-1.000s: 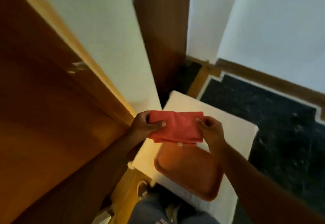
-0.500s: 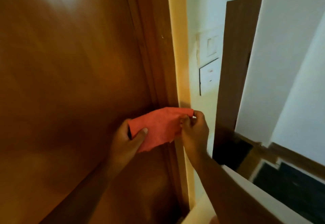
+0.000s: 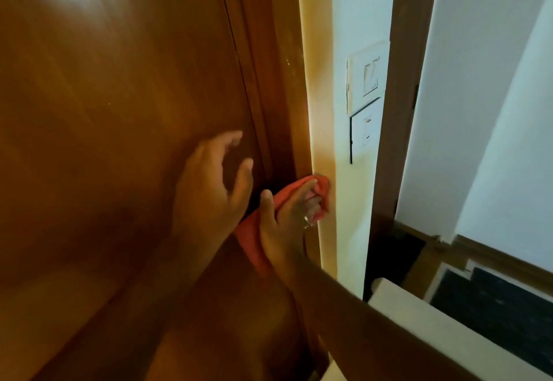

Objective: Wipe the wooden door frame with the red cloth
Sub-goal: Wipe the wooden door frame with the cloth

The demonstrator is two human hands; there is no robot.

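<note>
The wooden door frame [image 3: 284,87] runs upright through the middle of the view, between the brown door [image 3: 119,111] and the pale wall. My right hand [image 3: 287,216] grips the red cloth [image 3: 254,231] and presses it against the frame's right edge at about mid height. The cloth is bunched under my fingers, and part of it hangs down below my palm. My left hand [image 3: 212,189] hovers just left of it, in front of the door, fingers spread and holding nothing.
Two white switch plates [image 3: 366,102] sit on the wall right of the frame. A second brown door edge [image 3: 398,141] stands further right. A white cushioned surface [image 3: 449,330] lies at lower right beside dark floor [image 3: 508,300].
My left hand has let go of the cloth and opened. My right hand has bunched the cloth and pushed it onto the frame's edge. The view has swung up from the floor.
</note>
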